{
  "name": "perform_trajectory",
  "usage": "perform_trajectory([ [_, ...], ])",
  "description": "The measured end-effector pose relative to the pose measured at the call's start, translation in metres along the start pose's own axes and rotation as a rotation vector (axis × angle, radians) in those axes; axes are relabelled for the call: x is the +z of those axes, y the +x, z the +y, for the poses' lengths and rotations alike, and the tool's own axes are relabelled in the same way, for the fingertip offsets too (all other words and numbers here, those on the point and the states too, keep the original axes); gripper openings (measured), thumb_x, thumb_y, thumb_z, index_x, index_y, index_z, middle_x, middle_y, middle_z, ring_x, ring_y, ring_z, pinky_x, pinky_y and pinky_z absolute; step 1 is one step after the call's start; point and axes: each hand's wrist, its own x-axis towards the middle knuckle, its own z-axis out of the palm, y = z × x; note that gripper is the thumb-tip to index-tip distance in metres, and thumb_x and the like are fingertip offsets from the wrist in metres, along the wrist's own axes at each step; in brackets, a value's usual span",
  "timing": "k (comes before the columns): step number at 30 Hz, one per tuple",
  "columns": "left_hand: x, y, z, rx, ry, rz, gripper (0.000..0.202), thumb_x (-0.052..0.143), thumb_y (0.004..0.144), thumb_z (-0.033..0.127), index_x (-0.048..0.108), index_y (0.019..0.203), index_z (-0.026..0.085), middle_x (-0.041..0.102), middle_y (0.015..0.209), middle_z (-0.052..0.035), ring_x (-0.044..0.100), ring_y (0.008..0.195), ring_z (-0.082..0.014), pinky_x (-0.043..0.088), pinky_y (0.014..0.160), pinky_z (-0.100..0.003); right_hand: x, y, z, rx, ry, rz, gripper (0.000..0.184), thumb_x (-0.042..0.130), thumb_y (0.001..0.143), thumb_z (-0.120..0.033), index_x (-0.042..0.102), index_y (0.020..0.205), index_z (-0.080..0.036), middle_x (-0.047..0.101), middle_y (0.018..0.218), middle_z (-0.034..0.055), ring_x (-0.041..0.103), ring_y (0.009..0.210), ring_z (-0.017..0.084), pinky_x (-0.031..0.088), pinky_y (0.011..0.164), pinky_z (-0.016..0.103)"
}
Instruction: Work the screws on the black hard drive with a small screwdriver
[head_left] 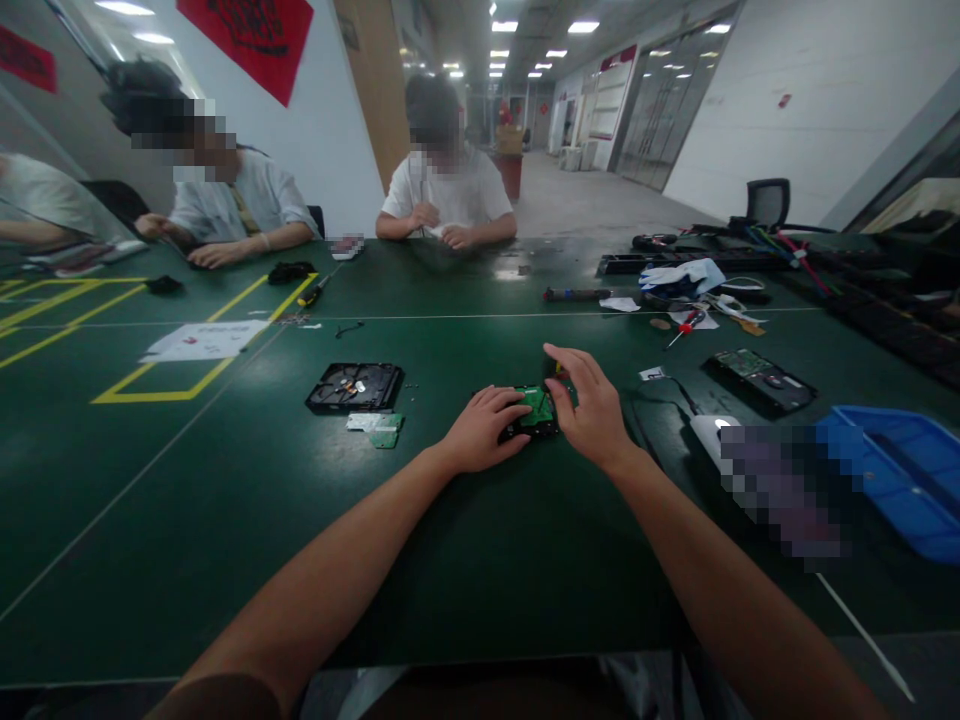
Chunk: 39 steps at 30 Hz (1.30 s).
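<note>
A hard drive point(534, 410) with its green circuit board facing up lies on the green table point(480, 560) in front of me. My left hand point(484, 428) rests on its left side, fingers curled over the edge and pressing it down. My right hand point(592, 400) covers its right side with fingers bent over the board; a small dark and yellow thing shows at its fingertips, too hidden to name.
An opened black drive point(354, 386) and a loose green board point(379, 428) lie to the left. Another drive point(759, 378), tools and cables sit at the right, with a blue tray point(900, 470). Two people sit across the table. Yellow tape lines mark the left.
</note>
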Motion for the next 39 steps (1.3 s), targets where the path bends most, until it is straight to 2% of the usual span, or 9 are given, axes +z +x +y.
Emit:
perform_trajectory([
  [4,-0.0011,0.0003,0.0005,0.002,-0.011,0.001,0.048,0.068,0.098,0.045,0.062,0.141,0.025,0.059,0.15,-0.0131,0.051,0.144,-0.0351,0.036,0.124,-0.064,0.0006,-0.0006,-0.001,-0.004,0.008,-0.029,0.056,0.051,0.103,-0.019,0.047,0.156,-0.036,0.061,0.14,0.0097,0.061,0.127,0.029,0.058,0.105,0.054],
  [9,-0.0003,-0.0007,-0.0003,0.003,0.003,0.0,0.048,0.067,0.099,0.045,0.061,0.142,0.025,0.059,0.151,-0.0127,0.051,0.145,-0.035,0.036,0.124,-0.065,-0.0012,-0.0011,0.0,0.017,-0.022,0.007,0.047,0.059,0.102,-0.024,0.056,0.148,-0.036,0.062,0.125,0.0088,0.066,0.111,0.026,0.061,0.097,0.051],
  [14,0.0011,-0.001,-0.0016,0.007,0.005,0.0,0.049,0.068,0.098,0.046,0.061,0.141,0.024,0.059,0.151,-0.0126,0.052,0.144,-0.0343,0.036,0.124,-0.063,-0.0006,-0.0035,0.0012,0.032,-0.003,-0.008,0.045,0.053,0.103,-0.021,0.054,0.147,-0.033,0.068,0.131,0.0087,0.069,0.11,0.026,0.06,0.1,0.053],
  [19,-0.0008,0.0,-0.0004,0.006,-0.001,0.002,0.047,0.067,0.098,0.045,0.062,0.141,0.025,0.06,0.15,-0.0125,0.052,0.144,-0.0347,0.036,0.124,-0.063,0.0002,-0.005,0.0009,0.045,0.029,-0.009,0.046,0.054,0.103,-0.022,0.052,0.148,-0.033,0.067,0.135,0.0089,0.069,0.113,0.027,0.06,0.1,0.052],
  [23,0.0005,-0.0001,-0.0011,0.003,0.0,-0.001,0.048,0.068,0.098,0.046,0.061,0.141,0.026,0.059,0.15,-0.0122,0.052,0.144,-0.0346,0.037,0.124,-0.064,-0.0013,-0.0026,0.0013,0.011,0.013,0.02,0.043,0.061,0.101,-0.024,0.058,0.143,-0.033,0.063,0.127,0.0097,0.066,0.113,0.027,0.06,0.098,0.05],
  [26,0.0022,-0.0007,-0.0022,0.005,0.001,0.003,0.048,0.068,0.098,0.047,0.061,0.141,0.026,0.059,0.15,-0.0118,0.052,0.144,-0.0341,0.036,0.124,-0.064,-0.0013,-0.0008,0.001,0.012,0.007,0.035,0.041,0.06,0.101,-0.022,0.06,0.14,-0.034,0.062,0.121,0.0088,0.066,0.111,0.027,0.061,0.095,0.049],
  [34,-0.0001,-0.0001,-0.0012,0.004,0.002,-0.001,0.048,0.067,0.099,0.046,0.062,0.141,0.026,0.059,0.151,-0.0123,0.052,0.144,-0.0349,0.035,0.125,-0.064,-0.0004,-0.0014,-0.001,-0.011,0.011,0.017,0.05,0.054,0.103,-0.018,0.054,0.149,-0.036,0.065,0.128,0.008,0.065,0.116,0.027,0.059,0.099,0.051],
  [39,0.0002,-0.0003,-0.0008,-0.001,0.001,-0.002,0.048,0.068,0.099,0.046,0.062,0.142,0.026,0.059,0.15,-0.0126,0.052,0.144,-0.0346,0.036,0.125,-0.064,-0.0027,-0.0035,0.0005,0.01,-0.012,0.029,0.048,0.056,0.103,-0.018,0.054,0.148,-0.033,0.063,0.129,0.0088,0.067,0.108,0.025,0.06,0.095,0.048],
])
